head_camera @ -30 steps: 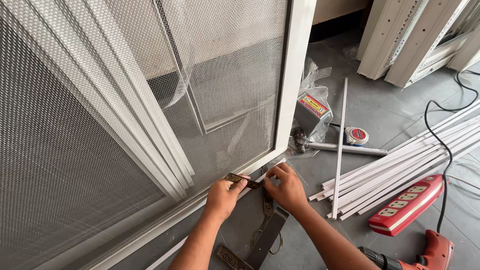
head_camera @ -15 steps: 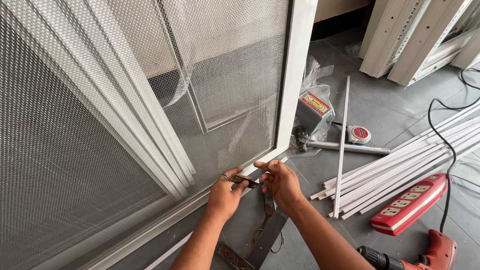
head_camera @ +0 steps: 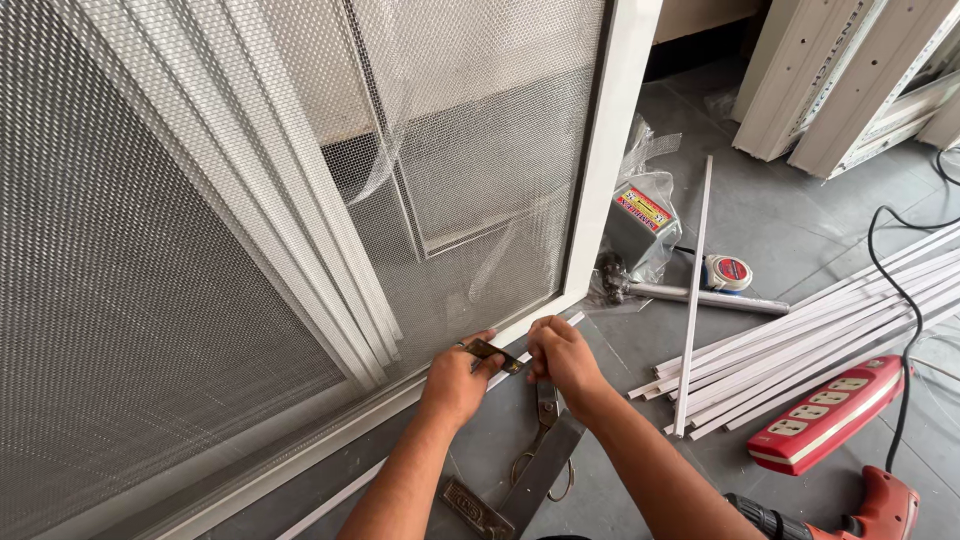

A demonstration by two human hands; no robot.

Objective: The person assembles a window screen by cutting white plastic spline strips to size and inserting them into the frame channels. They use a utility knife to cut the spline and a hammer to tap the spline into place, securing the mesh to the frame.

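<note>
Hands meet at the lower rail of the white mesh window frame point(head_camera: 600, 200), close together but not touching. The left hand point(head_camera: 455, 385) pinches one end of a small dark metal hinge plate point(head_camera: 495, 354) between thumb and fingers, holding it against the rail. The right hand point(head_camera: 562, 355) is curled over the plate's other end, fingers bent down onto it; whether it grips the plate or only presses on it cannot be told. The plate lies along the rail, just short of the frame's bottom corner.

On the grey floor point(head_camera: 800, 230) just below the rail, under the right wrist, lie a pair of scissors point(head_camera: 545, 440) and a flat dark metal bar point(head_camera: 525, 485). A bundle of white plastic strips point(head_camera: 850, 330) lies to the right of the frame's corner, one single strip point(head_camera: 693, 300) laid across it. A clear plastic bag with a box inside point(head_camera: 640, 225) sits just beside the frame's upright, a tape measure point(head_camera: 727, 272) a little farther out. A red power strip point(head_camera: 825, 415) and a red drill point(head_camera: 870, 515) rest well away from the frame, beyond the strips.
</note>
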